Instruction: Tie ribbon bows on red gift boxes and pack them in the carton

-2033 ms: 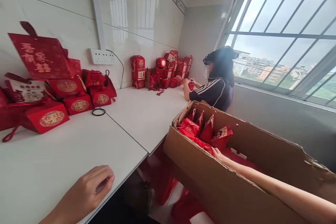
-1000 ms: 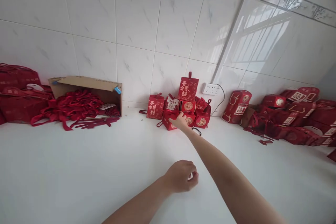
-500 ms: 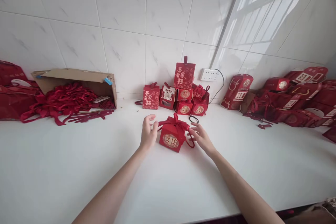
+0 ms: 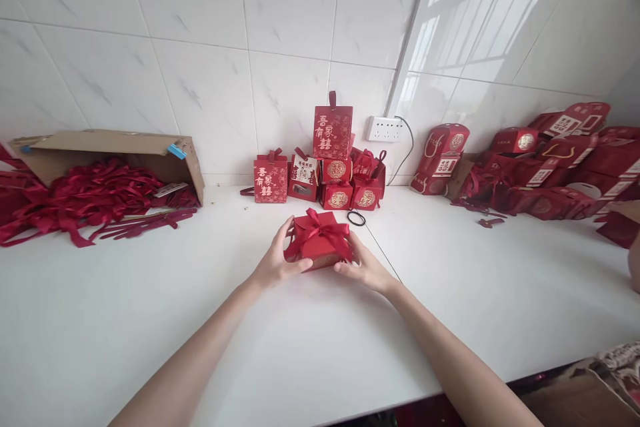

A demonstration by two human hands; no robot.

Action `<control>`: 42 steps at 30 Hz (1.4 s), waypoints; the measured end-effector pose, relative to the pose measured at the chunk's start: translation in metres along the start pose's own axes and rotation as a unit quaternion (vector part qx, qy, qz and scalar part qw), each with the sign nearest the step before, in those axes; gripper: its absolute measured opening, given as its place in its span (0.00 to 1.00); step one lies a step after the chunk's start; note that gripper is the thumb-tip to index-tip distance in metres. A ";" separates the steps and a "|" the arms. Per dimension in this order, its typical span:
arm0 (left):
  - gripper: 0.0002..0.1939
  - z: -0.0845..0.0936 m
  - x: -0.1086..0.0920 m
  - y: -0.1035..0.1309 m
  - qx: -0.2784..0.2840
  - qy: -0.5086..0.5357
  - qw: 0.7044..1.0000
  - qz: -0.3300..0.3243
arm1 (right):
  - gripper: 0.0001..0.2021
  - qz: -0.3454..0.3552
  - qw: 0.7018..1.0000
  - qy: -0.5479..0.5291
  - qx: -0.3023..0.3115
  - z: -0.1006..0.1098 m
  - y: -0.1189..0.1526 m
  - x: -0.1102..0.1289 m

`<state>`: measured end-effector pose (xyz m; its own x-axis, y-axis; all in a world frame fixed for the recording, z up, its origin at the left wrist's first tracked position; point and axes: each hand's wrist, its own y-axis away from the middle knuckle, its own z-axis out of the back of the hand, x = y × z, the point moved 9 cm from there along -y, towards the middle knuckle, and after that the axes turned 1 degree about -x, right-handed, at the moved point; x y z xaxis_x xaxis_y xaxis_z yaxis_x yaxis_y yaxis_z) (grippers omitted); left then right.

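Observation:
A red gift box (image 4: 320,255) with a ribbon bow (image 4: 320,230) on top rests on the white table (image 4: 280,360) and leans back a little. My left hand (image 4: 281,259) clasps its left side, thumb across the lower front. On the other side my right hand (image 4: 364,265) grips the box, its thumb near the front corner. The fingers behind the box are partly hidden. Just behind my right hand lies a black ring-shaped loop (image 4: 357,218).
Small red boxes (image 4: 333,133) are stacked against the tiled wall, beside a power strip (image 4: 387,129). At left, a cardboard box (image 4: 105,140) spills red ribbons (image 4: 107,193). Many red packages (image 4: 565,167) are heaped at right. Part of another person's arm (image 4: 635,263) shows at the right edge.
My hands have closed in on both sides of the box, whose top now faces the view more. The camera view has shifted to the right. A person's arm has appeared at the right edge.

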<state>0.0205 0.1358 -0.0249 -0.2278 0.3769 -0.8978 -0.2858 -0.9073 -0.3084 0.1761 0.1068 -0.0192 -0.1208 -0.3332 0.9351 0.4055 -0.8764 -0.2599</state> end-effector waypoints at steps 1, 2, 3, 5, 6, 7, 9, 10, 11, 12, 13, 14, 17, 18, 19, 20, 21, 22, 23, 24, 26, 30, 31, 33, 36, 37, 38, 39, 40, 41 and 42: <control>0.51 0.001 0.000 0.000 -0.006 -0.017 1.000 -0.002 | 0.33 0.001 1.000 0.000 0.002 -0.002 0.001 0.001; 0.52 0.002 0.000 0.000 -0.017 -0.038 0.999 -0.004 | 0.31 -0.002 1.000 0.000 0.002 -0.003 0.001 0.002; 0.53 0.003 -0.001 0.001 -0.030 -0.060 0.998 -0.009 | 0.28 -0.005 1.000 -0.001 -0.003 -0.004 0.002 0.001; 0.51 0.005 -0.005 0.002 -0.053 -0.100 0.993 -0.034 | 0.23 -0.006 0.999 0.001 -0.043 0.000 0.002 0.000; 0.50 0.005 -0.009 0.003 -0.058 -0.118 0.990 -0.053 | 0.21 -0.006 0.997 0.002 -0.074 0.004 0.002 -0.001; 0.50 0.004 -0.013 0.005 -0.059 -0.135 0.986 -0.071 | 0.20 -0.006 0.994 0.003 -0.110 0.008 0.002 -0.002; 0.50 0.000 -0.017 0.007 -0.047 -0.152 0.983 -0.094 | 0.19 -0.004 0.985 0.005 -0.170 0.018 0.004 -0.002; 0.51 -0.002 -0.018 0.008 -0.033 -0.145 0.984 -0.097 | 0.19 -0.002 0.982 0.006 -0.188 0.021 0.004 -0.002; 0.50 -0.005 -0.019 0.008 -0.017 -0.127 0.987 -0.097 | 0.20 0.001 0.980 0.006 -0.199 0.023 0.004 -0.001; 0.48 -0.007 -0.021 0.009 -0.004 -0.101 0.990 -0.099 | 0.20 0.007 0.978 0.007 -0.208 0.025 0.004 0.001; 0.45 -0.007 -0.024 0.009 0.000 -0.074 0.992 -0.102 | 0.20 0.014 0.977 0.008 -0.215 0.026 0.004 0.003; 0.40 -0.006 -0.027 0.009 -0.009 -0.053 0.993 -0.107 | 0.20 0.021 0.976 0.011 -0.219 0.027 0.004 0.004; 0.28 0.004 -0.042 0.009 -0.082 -0.055 0.988 -0.122 | 0.17 0.045 0.975 0.024 -0.218 0.027 0.004 0.009; 0.24 0.006 -0.047 0.010 -0.099 -0.073 0.984 -0.131 | 0.15 0.053 0.976 0.027 -0.209 0.025 0.004 0.010; 0.21 0.005 -0.054 0.011 -0.106 -0.093 0.979 -0.145 | 0.14 0.062 0.978 0.029 -0.200 0.023 0.004 0.011; 0.18 0.003 -0.060 0.012 -0.103 -0.115 0.974 -0.165 | 0.14 0.068 0.979 0.031 -0.190 0.021 0.004 0.011; 0.16 0.000 -0.065 0.014 -0.095 -0.136 0.968 -0.187 | 0.13 0.072 0.980 0.032 -0.183 0.020 0.004 0.011; 0.15 -0.004 -0.069 0.016 -0.084 -0.155 0.962 -0.207 | 0.12 0.074 0.981 0.035 -0.178 0.019 0.003 0.011; 0.15 -0.007 -0.072 0.017 -0.074 -0.171 0.957 -0.223 | 0.12 0.073 0.981 0.039 -0.177 0.019 0.004 0.011; 0.14 -0.009 -0.073 0.019 -0.068 -0.182 0.953 -0.233 | 0.12 0.070 0.981 0.042 -0.177 0.019 0.004 0.010; 0.13 -0.009 -0.074 0.020 -0.068 -0.196 0.949 -0.240 | 0.11 0.064 0.982 0.043 -0.173 0.018 0.004 0.010; 0.06 -0.006 -0.079 0.021 -0.090 -0.210 0.942 -0.245 | 0.10 0.067 0.986 0.034 -0.147 0.010 0.003 0.014; 0.04 -0.005 -0.081 0.021 -0.096 -0.210 0.942 -0.246 | 0.10 0.067 0.987 0.031 -0.142 0.008 0.003 0.014; 0.03 -0.003 -0.085 0.023 -0.109 -0.204 0.940 -0.250 | 0.10 0.061 0.988 0.025 -0.139 0.007 0.003 0.015; 0.05 -0.005 -0.092 0.027 -0.107 -0.204 0.936 -0.265 | 0.10 0.048 0.989 0.021 -0.141 0.006 0.002 0.013; 0.08 -0.007 -0.094 0.028 -0.097 -0.209 0.934 -0.272 | 0.10 0.046 0.988 0.021 -0.143 0.007 0.002 0.013; 0.10 -0.009 -0.095 0.030 -0.086 -0.216 0.932 -0.277 | 0.10 0.047 0.988 0.021 -0.143 0.007 0.002 0.013; 0.12 -0.011 -0.096 0.030 -0.077 -0.224 0.930 -0.280 | 0.09 0.048 0.988 0.022 -0.142 0.007 0.002 0.013; 0.12 -0.012 -0.096 0.031 -0.073 -0.232 0.928 -0.281 | 0.09 0.050 0.988 0.023 -0.141 0.007 0.002 0.013; 0.11 -0.013 -0.095 0.031 -0.073 -0.239 0.927 -0.280 | 0.09 0.051 0.989 0.023 -0.140 0.007 0.002 0.013; 0.08 -0.012 -0.095 0.030 -0.077 -0.244 0.926 -0.278 | 0.09 0.051 0.989 0.023 -0.139 0.007 0.002 0.013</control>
<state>0.0448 0.0704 0.0468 -0.4890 0.7992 -0.3497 -0.3578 -0.5493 -0.7552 0.1816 0.1033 -0.0060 -0.1370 -0.4341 0.8904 0.1530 -0.8974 -0.4139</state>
